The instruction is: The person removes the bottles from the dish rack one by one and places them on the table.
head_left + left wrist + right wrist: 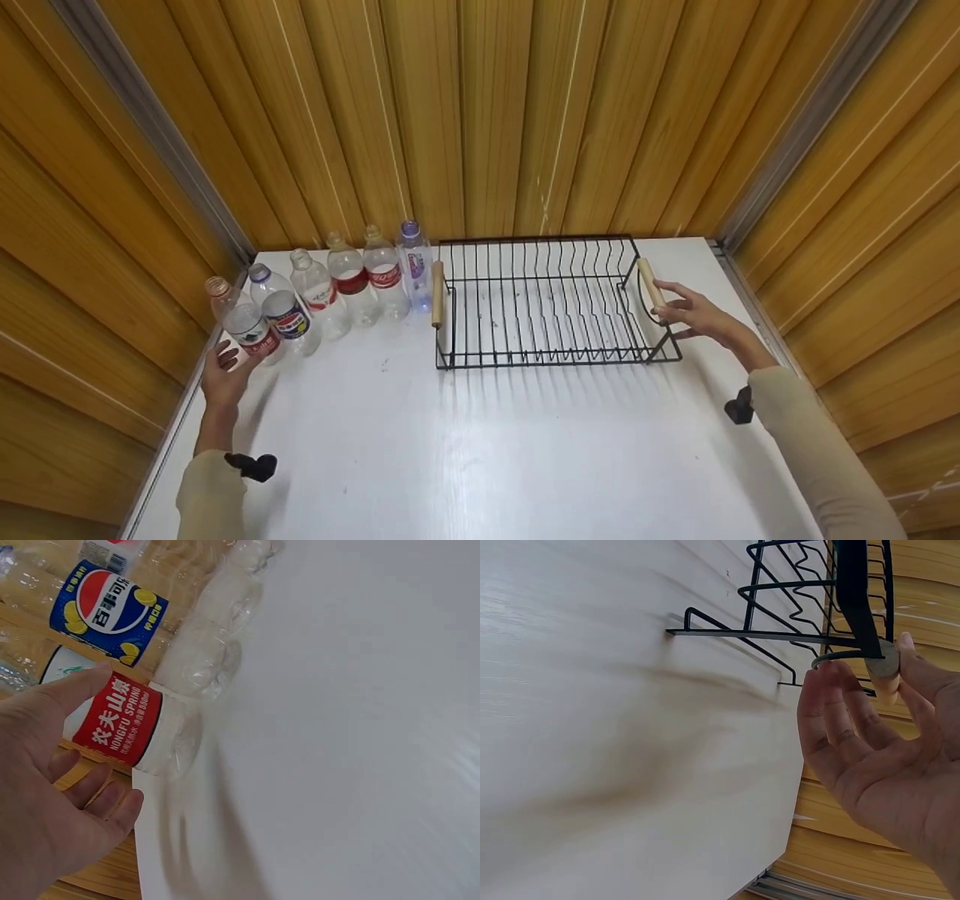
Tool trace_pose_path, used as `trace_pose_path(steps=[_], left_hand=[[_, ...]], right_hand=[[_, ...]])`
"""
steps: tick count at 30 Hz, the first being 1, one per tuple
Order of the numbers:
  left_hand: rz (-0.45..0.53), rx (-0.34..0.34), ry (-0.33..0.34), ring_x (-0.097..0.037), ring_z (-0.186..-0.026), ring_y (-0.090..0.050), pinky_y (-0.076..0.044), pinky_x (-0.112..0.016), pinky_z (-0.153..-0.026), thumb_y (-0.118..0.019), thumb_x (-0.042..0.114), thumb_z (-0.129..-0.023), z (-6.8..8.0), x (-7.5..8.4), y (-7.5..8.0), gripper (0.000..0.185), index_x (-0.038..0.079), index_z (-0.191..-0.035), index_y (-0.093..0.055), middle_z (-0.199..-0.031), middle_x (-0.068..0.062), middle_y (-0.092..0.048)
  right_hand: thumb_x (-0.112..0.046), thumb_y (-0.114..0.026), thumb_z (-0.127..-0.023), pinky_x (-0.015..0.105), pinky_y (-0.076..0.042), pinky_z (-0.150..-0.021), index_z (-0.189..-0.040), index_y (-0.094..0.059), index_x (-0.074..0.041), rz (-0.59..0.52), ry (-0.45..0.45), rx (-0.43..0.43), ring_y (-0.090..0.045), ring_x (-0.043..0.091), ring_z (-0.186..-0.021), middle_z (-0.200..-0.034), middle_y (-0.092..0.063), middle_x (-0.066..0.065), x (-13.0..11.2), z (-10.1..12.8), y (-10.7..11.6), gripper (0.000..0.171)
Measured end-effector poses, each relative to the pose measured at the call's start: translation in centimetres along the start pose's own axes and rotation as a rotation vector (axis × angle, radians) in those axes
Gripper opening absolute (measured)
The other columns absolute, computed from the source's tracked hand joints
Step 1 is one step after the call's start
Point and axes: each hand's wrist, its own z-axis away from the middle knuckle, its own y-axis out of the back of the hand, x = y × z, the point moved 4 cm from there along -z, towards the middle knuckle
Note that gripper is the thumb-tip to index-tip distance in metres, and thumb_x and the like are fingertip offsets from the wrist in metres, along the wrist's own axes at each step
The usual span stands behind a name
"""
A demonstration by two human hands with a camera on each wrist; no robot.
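Head view shows a white surface [465, 450] with wooden walls [480, 112] on 3 sides. 6 empty plastic bottles [330, 289] stand in a curved row at the back left, close together, so each is easy to reach. The left hand [223, 375] is beside the nearest one, the Nongfu Spring bottle [244, 319] with the red label. In the left wrist view the thumb [71, 690] lies along that red label [126, 718], and the other fingers are loosely bent below it, not wrapped around the bottle yet.

To the right of the row sits a black wire dish rack [547, 304], flat on the surface, with a wooden handle at each end. The right hand [694, 311] is at the right wooden handle [651, 283]. Its fingers are spread and relaxed. In the right wrist view the thumb [922, 671] touches the handle's end, as if to steady the rack.
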Motion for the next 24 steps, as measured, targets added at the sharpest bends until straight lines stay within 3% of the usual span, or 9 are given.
trace_pose_path(steps=[3,6,8,10,13,16,19,24], left_hand=[[-0.002,-0.016,0.005,-0.033,-0.144,-0.039,-0.042,-0.043,-0.114,-0.07,0.03,-0.097,0.9,0.4,0.4,0.082,0.006,-0.161,-0.024,-0.159,-0.021,-0.038],[-0.034,-0.049,0.001,-0.015,-0.126,-0.053,-0.048,-0.027,-0.099,-0.07,0.035,-0.097,1.9,1.0,0.9,0.077,0.009,-0.158,-0.032,-0.145,-0.011,-0.052],[-0.078,-0.115,-0.04,-0.002,-0.109,-0.058,-0.05,-0.019,-0.088,-0.07,0.036,-0.097,2.6,1.7,1.0,0.071,0.007,-0.154,-0.038,-0.13,-0.002,-0.061],[-0.136,-0.23,-0.11,0.003,-0.097,-0.06,-0.053,-0.017,-0.083,-0.068,0.035,-0.099,3.3,2.7,0.6,0.064,0.005,-0.15,-0.043,-0.12,0.003,-0.065],[-0.232,-0.458,-0.271,-0.008,-0.101,-0.066,-0.057,-0.022,-0.084,-0.065,0.029,-0.101,5.0,4.6,-0.9,0.055,0.001,-0.144,-0.048,-0.119,-0.009,-0.069],[-0.291,-0.605,-0.415,-0.028,-0.112,-0.067,-0.059,-0.031,-0.091,-0.066,0.024,-0.101,6.7,6.6,-2.7,0.049,0.0,-0.142,-0.052,-0.128,-0.023,-0.066],[-0.3,-0.643,-0.506,-0.039,-0.121,-0.064,-0.057,-0.043,-0.101,-0.068,0.021,-0.099,7.8,8.5,-4.5,0.049,0.002,-0.142,-0.053,-0.132,-0.024,-0.064],[-0.264,-0.617,-0.595,-0.041,-0.136,-0.053,-0.045,-0.06,-0.111,-0.068,0.023,-0.099,8.2,11.3,-7.0,0.055,0.008,-0.149,-0.05,-0.146,-0.021,-0.057]], right_hand=[[-0.027,-0.053,-0.107,0.057,-0.055,-0.098,-0.164,-0.012,-0.011,0.009,0.004,0.012,-0.053,0.048,-0.131,-0.145,-0.046,0.038,-0.1,-0.5,0.1,0.072],[-0.028,-0.053,-0.107,0.058,-0.055,-0.098,-0.164,-0.013,-0.01,0.024,0.016,0.031,-0.057,0.045,-0.128,-0.144,-0.049,0.038,-0.4,-0.9,0.2,0.072],[-0.028,-0.053,-0.107,0.058,-0.056,-0.097,-0.164,-0.015,-0.01,0.042,0.032,0.051,-0.06,0.044,-0.125,-0.141,-0.051,0.038,-0.5,-0.9,0.3,0.071],[-0.028,-0.054,-0.107,0.058,-0.057,-0.095,-0.164,-0.016,-0.009,0.066,0.044,0.07,-0.062,0.044,-0.123,-0.139,-0.053,0.038,-0.6,-0.8,0.5,0.07],[-0.029,-0.052,-0.108,0.055,-0.06,-0.089,-0.163,-0.016,-0.007,0.141,0.047,0.075,-0.063,0.046,-0.119,-0.136,-0.054,0.04,-0.7,-0.1,0.8,0.069],[-0.029,-0.051,-0.108,0.049,-0.061,-0.082,-0.162,-0.016,-0.004,0.253,0.041,0.059,-0.064,0.047,-0.115,-0.134,-0.055,0.041,-0.9,1.0,1.1,0.069],[-0.028,-0.054,-0.107,0.05,-0.061,-0.081,-0.159,-0.022,0.001,0.36,0.056,0.044,-0.064,0.049,-0.113,-0.133,-0.056,0.041,-1.6,2.1,1.5,0.068],[-0.029,-0.06,-0.104,0.066,-0.052,-0.096,-0.156,-0.029,0.005,0.456,0.102,0.065,-0.054,0.058,-0.126,-0.141,-0.05,0.041,-3.1,3.3,2.1,0.07]])
